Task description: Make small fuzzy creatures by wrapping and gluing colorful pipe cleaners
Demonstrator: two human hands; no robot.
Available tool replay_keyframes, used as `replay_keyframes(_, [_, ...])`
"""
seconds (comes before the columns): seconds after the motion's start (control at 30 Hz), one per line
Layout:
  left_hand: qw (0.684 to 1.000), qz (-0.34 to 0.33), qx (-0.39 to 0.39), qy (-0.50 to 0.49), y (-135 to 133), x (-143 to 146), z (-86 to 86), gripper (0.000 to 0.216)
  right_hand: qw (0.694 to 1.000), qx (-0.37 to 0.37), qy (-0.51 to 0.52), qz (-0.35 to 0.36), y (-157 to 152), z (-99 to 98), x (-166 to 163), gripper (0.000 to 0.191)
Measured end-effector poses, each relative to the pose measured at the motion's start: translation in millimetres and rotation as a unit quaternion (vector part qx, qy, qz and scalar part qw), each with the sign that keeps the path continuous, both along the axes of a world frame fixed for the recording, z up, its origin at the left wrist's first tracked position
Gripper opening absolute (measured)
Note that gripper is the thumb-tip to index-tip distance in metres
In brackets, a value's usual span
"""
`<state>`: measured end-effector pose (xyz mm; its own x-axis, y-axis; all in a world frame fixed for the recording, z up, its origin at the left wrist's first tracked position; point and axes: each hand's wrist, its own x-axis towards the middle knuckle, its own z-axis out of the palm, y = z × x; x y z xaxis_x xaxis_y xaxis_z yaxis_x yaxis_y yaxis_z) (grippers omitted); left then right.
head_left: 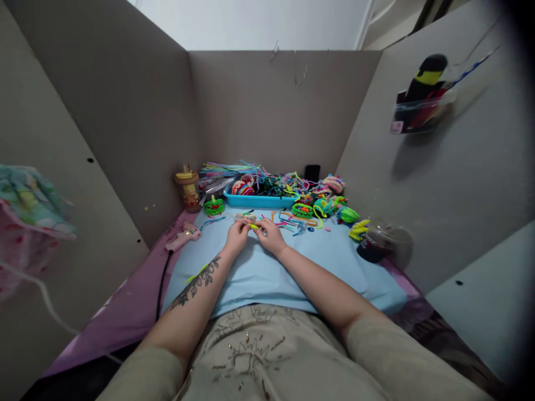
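Note:
Both hands meet above the light blue cloth (pixel 267 278). My left hand (pixel 238 234) pinches one end of a small bright yellow piece (pixel 253 226), which looks like fuzzy pipe cleaner. My right hand (pixel 271 236) pinches its other end. The fingertips cover much of the piece, so its exact shape is hidden. Just behind the fingers lies a small pale, multicoloured fuzzy item (pixel 246 217). To the right of my hands, loose orange, blue and yellow pipe cleaners (pixel 296 223) are scattered. A green fuzzy figure (pixel 214 206) with a face sits to the left.
A blue tray (pixel 263 201) of colourful fuzzy pieces stands at the back. A pink glue gun (pixel 184 236) with a black cord lies left. A lidded cup (pixel 187 189) stands back left, and a dark drink cup (pixel 374 245) right. Grey panels (pixel 276 106) enclose the table.

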<state>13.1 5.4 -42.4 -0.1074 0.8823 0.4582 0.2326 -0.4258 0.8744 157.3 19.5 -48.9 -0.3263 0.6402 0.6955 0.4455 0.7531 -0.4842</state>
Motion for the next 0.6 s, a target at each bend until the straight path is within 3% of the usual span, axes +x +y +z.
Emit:
replay_keyframes(0.2, [0.999, -0.039, -0.008, -0.029, -1.6, -0.8, 0.1, 0.018, 1.0, 0.002, -0.002, -0.02, 4.1, -2.9, 2.6, 0.018])
replay_keyframes(0.33, [0.998, -0.009, -0.001, -0.065, -0.7, -1.6, -1.5, 0.019, 0.999, -0.015, 0.021, -0.041, 7.2, -4.0, 3.5, 0.02])
replay_keyframes(0.6, [0.998, 0.026, 0.027, 0.051, 0.9, -5.5, -5.4, 0.008, 0.999, -0.016, 0.026, -0.012, 4.4, -2.4, 3.8, 0.019])
